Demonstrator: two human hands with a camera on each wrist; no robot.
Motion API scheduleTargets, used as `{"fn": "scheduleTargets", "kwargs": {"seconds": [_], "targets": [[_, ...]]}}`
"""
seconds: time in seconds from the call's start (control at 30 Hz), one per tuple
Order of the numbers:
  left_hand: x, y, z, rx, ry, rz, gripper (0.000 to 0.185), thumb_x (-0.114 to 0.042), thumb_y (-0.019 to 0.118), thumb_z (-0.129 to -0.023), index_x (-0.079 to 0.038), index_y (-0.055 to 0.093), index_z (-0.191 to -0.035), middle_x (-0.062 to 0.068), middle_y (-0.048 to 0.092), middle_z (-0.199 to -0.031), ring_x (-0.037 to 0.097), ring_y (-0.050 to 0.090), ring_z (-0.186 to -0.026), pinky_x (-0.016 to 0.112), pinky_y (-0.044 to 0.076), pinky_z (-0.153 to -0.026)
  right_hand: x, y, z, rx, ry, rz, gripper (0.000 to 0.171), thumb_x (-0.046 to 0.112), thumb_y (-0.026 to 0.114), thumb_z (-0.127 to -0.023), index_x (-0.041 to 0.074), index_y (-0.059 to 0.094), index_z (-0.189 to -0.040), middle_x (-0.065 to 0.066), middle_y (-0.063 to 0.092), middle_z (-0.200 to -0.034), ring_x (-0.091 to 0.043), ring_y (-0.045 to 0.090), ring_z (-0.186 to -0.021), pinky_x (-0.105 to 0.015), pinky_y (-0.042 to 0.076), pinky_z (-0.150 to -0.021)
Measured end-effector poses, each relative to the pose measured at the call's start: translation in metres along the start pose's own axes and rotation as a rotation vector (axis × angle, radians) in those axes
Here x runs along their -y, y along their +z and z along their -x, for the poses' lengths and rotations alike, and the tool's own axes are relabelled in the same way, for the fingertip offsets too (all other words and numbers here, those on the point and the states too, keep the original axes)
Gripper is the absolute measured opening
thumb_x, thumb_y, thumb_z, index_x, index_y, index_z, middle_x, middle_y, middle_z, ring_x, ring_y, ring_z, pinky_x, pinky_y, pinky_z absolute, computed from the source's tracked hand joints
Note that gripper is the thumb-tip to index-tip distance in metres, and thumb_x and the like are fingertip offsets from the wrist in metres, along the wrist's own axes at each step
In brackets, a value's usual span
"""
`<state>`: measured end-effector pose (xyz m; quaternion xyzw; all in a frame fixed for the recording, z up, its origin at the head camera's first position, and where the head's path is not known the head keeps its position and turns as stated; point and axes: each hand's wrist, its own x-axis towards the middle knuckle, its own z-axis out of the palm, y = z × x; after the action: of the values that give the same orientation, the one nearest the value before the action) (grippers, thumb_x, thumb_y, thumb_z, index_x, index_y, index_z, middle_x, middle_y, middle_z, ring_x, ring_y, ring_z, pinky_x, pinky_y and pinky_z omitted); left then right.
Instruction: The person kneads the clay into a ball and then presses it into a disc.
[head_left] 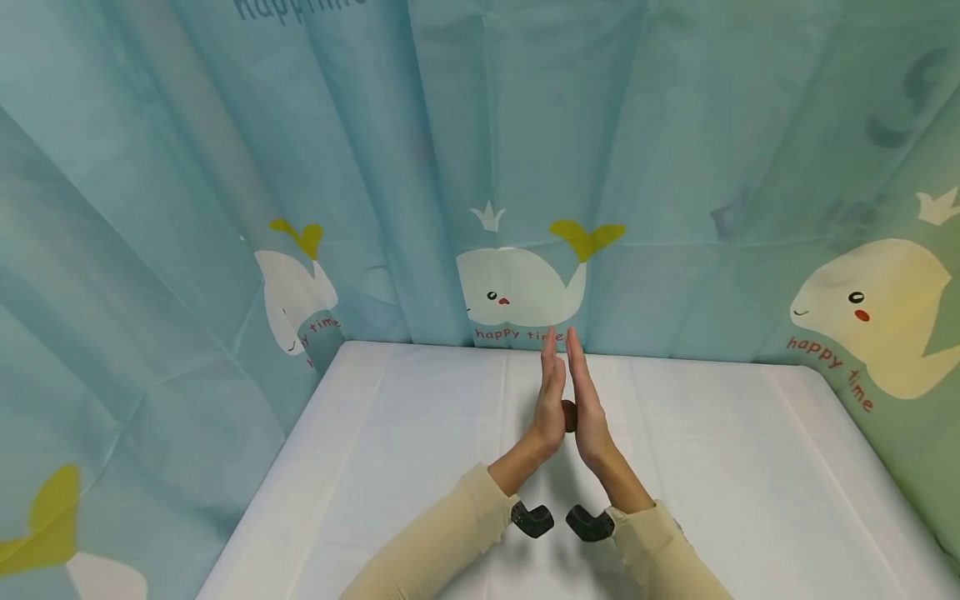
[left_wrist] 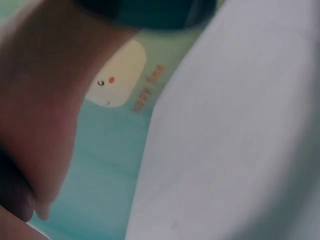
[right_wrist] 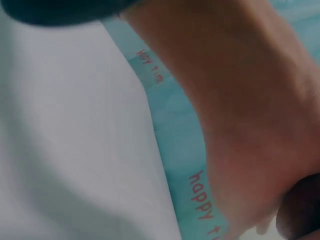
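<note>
A dark brown rounded lump (head_left: 570,416) sits between the two palms, toward their heels. My left hand (head_left: 551,408) presses it from one side, fingers straight and pointing away from me. From the other side my right hand (head_left: 589,412) presses it, its fingers straight too. The fingertips lean toward each other with a narrow gap between them. In the left wrist view the lump (left_wrist: 15,195) shows at the lower left edge, and in the right wrist view the lump (right_wrist: 300,210) is at the lower right, partly cut off.
A white-covered table (head_left: 420,417) lies under the hands. Around it hangs a blue-green curtain (head_left: 525,125) printed with whales. Small black wrist devices (head_left: 532,520) stick out from both sleeve cuffs, close to each other.
</note>
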<state>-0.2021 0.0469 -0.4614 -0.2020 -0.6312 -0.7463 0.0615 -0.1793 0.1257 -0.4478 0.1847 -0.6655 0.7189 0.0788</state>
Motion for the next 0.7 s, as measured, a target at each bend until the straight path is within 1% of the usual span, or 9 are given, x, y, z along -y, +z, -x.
{"fn": "scheduleTargets", "kwargs": {"seconds": [0.03, 0.1, 0.3, 0.5, 0.57, 0.6, 0.63, 0.7], "targets": [[-0.001, 0.001, 0.001, 0.002, 0.002, 0.001, 0.065, -0.046, 0.022, -0.110, -0.020, 0.006, -0.167, 0.000, 0.008, -0.172, 0.019, 0.007, -0.157, 0.053, 0.009, -0.124, -0.001, -0.001, -0.001, -0.007, 0.003, 0.002, 0.055, 0.040, 0.015, -0.113, 0.032, 0.008, -0.166, 0.010, 0.003, -0.172, -0.011, -0.003, -0.156, -0.053, -0.002, -0.123], [-0.002, 0.003, 0.002, 0.004, 0.008, 0.008, 0.064, -0.043, 0.022, -0.110, -0.017, 0.007, -0.167, 0.001, 0.009, -0.172, 0.019, 0.008, -0.157, 0.052, 0.010, -0.124, -0.002, -0.003, -0.005, -0.019, 0.004, 0.007, 0.057, 0.040, 0.017, -0.112, 0.029, 0.008, -0.167, 0.009, 0.002, -0.172, -0.012, -0.005, -0.157, -0.053, -0.004, -0.123], [-0.010, 0.003, 0.005, 0.025, 0.013, 0.018, 0.062, -0.040, 0.019, -0.110, -0.021, 0.006, -0.167, 0.000, 0.008, -0.172, 0.017, 0.007, -0.157, 0.052, 0.010, -0.124, -0.005, -0.008, -0.011, -0.043, 0.028, 0.034, 0.059, 0.040, 0.023, -0.111, 0.028, 0.007, -0.167, 0.012, 0.002, -0.171, -0.012, -0.004, -0.156, -0.053, -0.001, -0.123], [-0.015, 0.003, 0.007, 0.043, 0.028, -0.005, 0.062, -0.041, 0.020, -0.109, -0.023, 0.007, -0.167, -0.005, 0.007, -0.172, 0.014, 0.003, -0.157, 0.052, 0.007, -0.124, -0.011, -0.012, -0.010, -0.050, 0.053, 0.063, 0.058, 0.039, 0.021, -0.111, 0.030, 0.005, -0.167, 0.012, 0.000, -0.171, -0.012, -0.004, -0.156, -0.054, 0.000, -0.123], [-0.016, 0.003, 0.008, 0.048, 0.025, -0.002, 0.062, -0.043, 0.020, -0.109, -0.024, 0.007, -0.167, -0.007, 0.007, -0.172, 0.013, 0.002, -0.157, 0.051, 0.007, -0.124, -0.013, -0.012, -0.009, -0.052, 0.057, 0.055, 0.057, 0.039, 0.020, -0.112, 0.032, 0.004, -0.166, 0.013, -0.002, -0.170, -0.012, -0.004, -0.156, -0.053, 0.003, -0.122], [-0.016, 0.003, 0.008, 0.048, 0.021, 0.002, 0.062, -0.044, 0.020, -0.109, -0.026, 0.007, -0.167, -0.008, 0.006, -0.172, 0.012, 0.002, -0.157, 0.050, 0.007, -0.124, -0.014, -0.012, -0.009, -0.053, 0.056, 0.046, 0.057, 0.040, 0.019, -0.112, 0.033, 0.003, -0.166, 0.014, -0.003, -0.170, -0.013, -0.004, -0.156, -0.053, 0.006, -0.121], [-0.016, 0.003, 0.008, 0.048, 0.021, 0.005, 0.062, -0.044, 0.019, -0.109, -0.026, 0.006, -0.167, -0.009, 0.006, -0.172, 0.012, 0.001, -0.157, 0.050, 0.008, -0.124, -0.015, -0.011, -0.008, -0.051, 0.054, 0.043, 0.056, 0.039, 0.017, -0.112, 0.033, 0.003, -0.166, 0.014, -0.004, -0.170, -0.014, -0.004, -0.156, -0.050, 0.006, -0.121], [-0.016, 0.003, 0.007, 0.039, 0.026, 0.009, 0.062, -0.043, 0.019, -0.109, -0.024, 0.006, -0.167, -0.007, 0.005, -0.172, 0.014, 0.000, -0.157, 0.050, 0.008, -0.124, -0.018, -0.008, -0.006, -0.048, 0.058, 0.034, 0.055, 0.040, 0.014, -0.112, 0.035, 0.003, -0.166, 0.015, -0.004, -0.170, -0.014, -0.004, -0.156, -0.041, 0.009, -0.120]]}}
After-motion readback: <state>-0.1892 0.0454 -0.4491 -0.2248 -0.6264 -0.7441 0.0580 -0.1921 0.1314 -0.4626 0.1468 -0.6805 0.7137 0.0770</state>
